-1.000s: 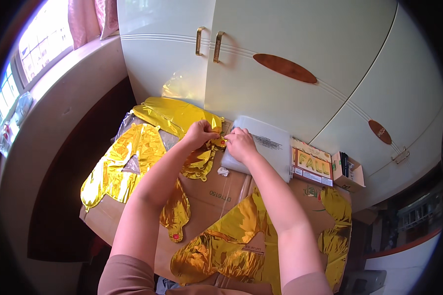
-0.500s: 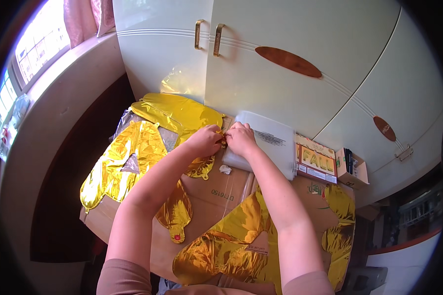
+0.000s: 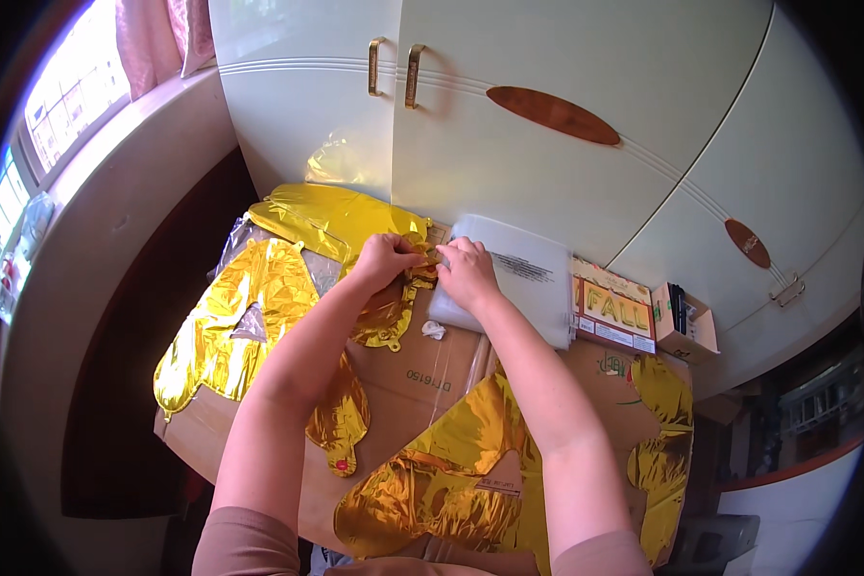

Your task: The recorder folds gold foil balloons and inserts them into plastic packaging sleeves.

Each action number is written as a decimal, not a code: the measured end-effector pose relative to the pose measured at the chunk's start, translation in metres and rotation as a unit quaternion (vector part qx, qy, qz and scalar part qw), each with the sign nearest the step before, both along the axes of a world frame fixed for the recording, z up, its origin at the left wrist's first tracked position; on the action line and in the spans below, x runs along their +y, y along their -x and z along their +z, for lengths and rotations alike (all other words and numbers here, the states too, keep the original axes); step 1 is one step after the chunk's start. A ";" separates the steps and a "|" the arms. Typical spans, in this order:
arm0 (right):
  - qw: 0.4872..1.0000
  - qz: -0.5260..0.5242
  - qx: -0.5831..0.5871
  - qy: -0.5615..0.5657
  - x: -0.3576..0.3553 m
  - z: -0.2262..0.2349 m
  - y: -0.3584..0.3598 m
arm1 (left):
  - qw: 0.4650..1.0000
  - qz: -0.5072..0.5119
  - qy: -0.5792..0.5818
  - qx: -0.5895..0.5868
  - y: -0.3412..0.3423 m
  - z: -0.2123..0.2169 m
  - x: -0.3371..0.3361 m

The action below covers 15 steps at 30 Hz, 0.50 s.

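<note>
The left hand [image 3: 386, 257] and right hand [image 3: 468, 272] stand slightly farther apart than half a second ago, at the left edge of the translucent plastic bag [image 3: 538, 312]; the left thumb and forefinger pinch a gold foil balloon [image 3: 392, 318], left of that bag; the right fingertips bunch near it, their grip impossible to tell; right of the bag lie a printed box [image 3: 612, 305], its inside hidden, and an open carton [image 3: 701, 336] holding dark, slim items [image 3: 680, 312].
</note>
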State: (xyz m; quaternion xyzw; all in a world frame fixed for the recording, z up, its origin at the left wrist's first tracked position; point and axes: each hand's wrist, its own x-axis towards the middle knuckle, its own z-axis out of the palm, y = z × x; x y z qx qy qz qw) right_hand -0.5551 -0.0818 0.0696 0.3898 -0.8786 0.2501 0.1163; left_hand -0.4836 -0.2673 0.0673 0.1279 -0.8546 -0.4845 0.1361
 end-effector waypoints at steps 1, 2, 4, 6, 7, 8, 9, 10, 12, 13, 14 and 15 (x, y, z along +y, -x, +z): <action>1.000 -0.004 0.009 -0.006 0.001 0.002 -0.002 | 1.000 0.005 -0.026 -0.015 0.001 0.005 -0.001; 0.999 0.017 0.030 -0.024 0.002 0.002 -0.003 | 0.998 0.012 -0.051 -0.030 0.000 0.009 -0.003; 0.994 0.057 0.074 -0.061 0.006 0.003 -0.004 | 0.994 0.016 -0.109 -0.008 0.004 0.004 -0.009; 0.984 0.080 0.081 -0.136 0.004 0.013 -0.006 | 0.981 0.032 -0.192 0.013 0.007 -0.005 -0.018; 0.977 0.092 0.085 -0.173 0.002 0.018 -0.007 | 0.968 0.045 -0.246 0.023 0.009 -0.009 -0.022; 0.974 0.091 0.094 -0.185 0.000 0.020 -0.008 | 0.952 0.058 -0.299 0.033 0.010 -0.013 -0.025; 0.971 0.090 0.103 -0.198 -0.004 0.021 -0.009 | 0.933 0.048 -0.350 0.065 0.012 -0.018 -0.026; 0.967 0.089 0.113 -0.210 -0.009 0.022 -0.011 | 0.911 0.038 -0.400 0.096 0.014 -0.023 -0.027; 0.967 0.089 0.115 -0.207 -0.019 0.027 -0.011 | 0.889 0.037 -0.441 0.120 0.016 -0.024 -0.027; 0.968 0.089 0.117 -0.205 -0.027 0.030 -0.012 | 0.893 0.047 -0.434 0.113 0.016 -0.024 -0.028; 0.974 0.102 0.083 -0.185 -0.034 0.030 -0.010 | 0.896 0.055 -0.428 0.106 0.016 -0.021 -0.027; 0.978 0.115 0.049 -0.165 -0.044 0.030 -0.008 | 0.888 0.055 -0.442 0.111 0.017 -0.017 -0.025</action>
